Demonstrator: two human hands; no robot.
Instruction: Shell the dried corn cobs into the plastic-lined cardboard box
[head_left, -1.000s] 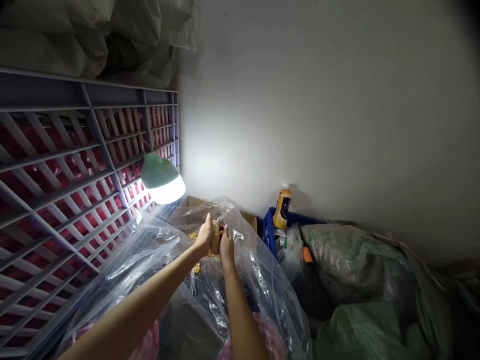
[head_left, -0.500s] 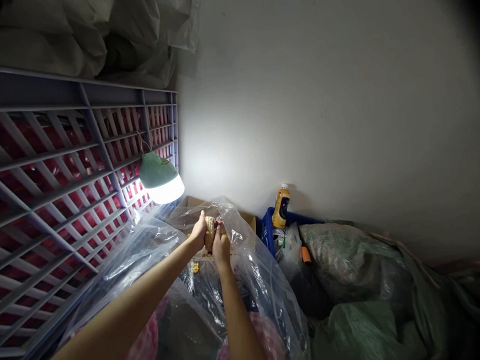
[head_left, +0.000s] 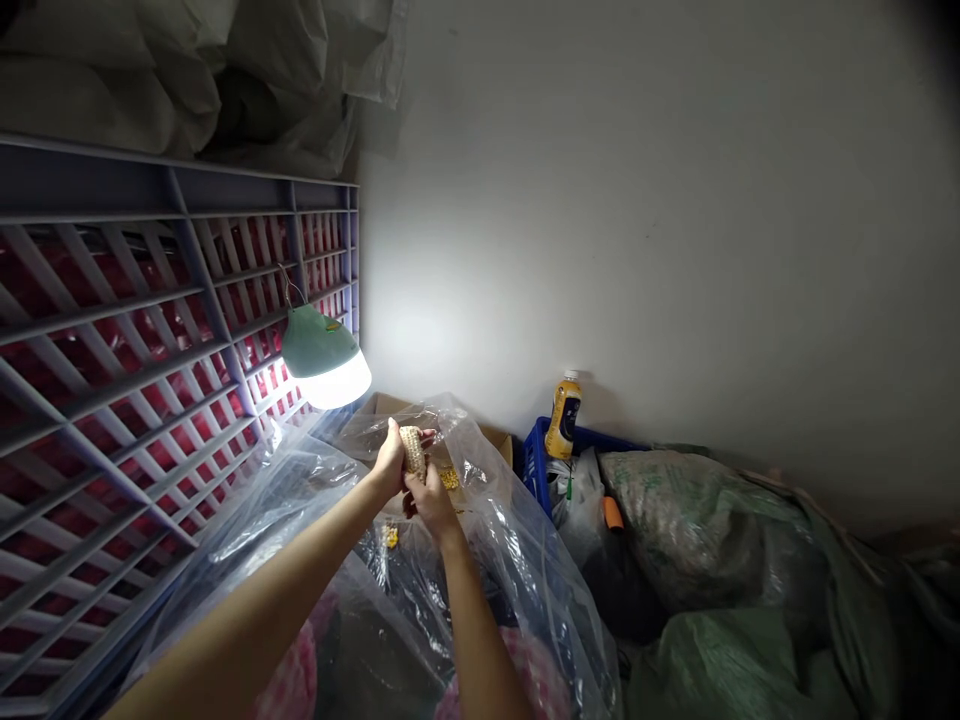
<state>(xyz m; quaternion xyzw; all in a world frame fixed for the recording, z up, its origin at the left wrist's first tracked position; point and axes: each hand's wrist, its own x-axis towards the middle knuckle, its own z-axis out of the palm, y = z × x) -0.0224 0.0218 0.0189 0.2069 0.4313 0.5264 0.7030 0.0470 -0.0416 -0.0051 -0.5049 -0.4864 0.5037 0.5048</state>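
Note:
Both my hands are up in front of me over a clear plastic sheet (head_left: 517, 570), holding a partly stripped corn cob (head_left: 412, 450). My left hand (head_left: 389, 460) grips its side, with the fingers curled around it. My right hand (head_left: 430, 503) clasps the cob's lower end, just below my left hand. Pale bare patches show along the cob. Loose yellow corn kernels (head_left: 450, 478) lie on the plastic to the right of my hands, and a few more (head_left: 391, 537) lie below them.
A cardboard box (head_left: 397, 405) stands behind the plastic. A lit green-and-white lamp (head_left: 322, 358) hangs from a grey lattice crate (head_left: 150, 300) on the left. On the right are a yellow bottle (head_left: 563, 416), a blue crate (head_left: 534, 465) and bulging green sacks (head_left: 690, 530), against a white wall (head_left: 637, 200).
The cob has moved up and to the left with my hands. My right hand has shifted left, closer to my left hand, and more loose kernels show on the plastic.

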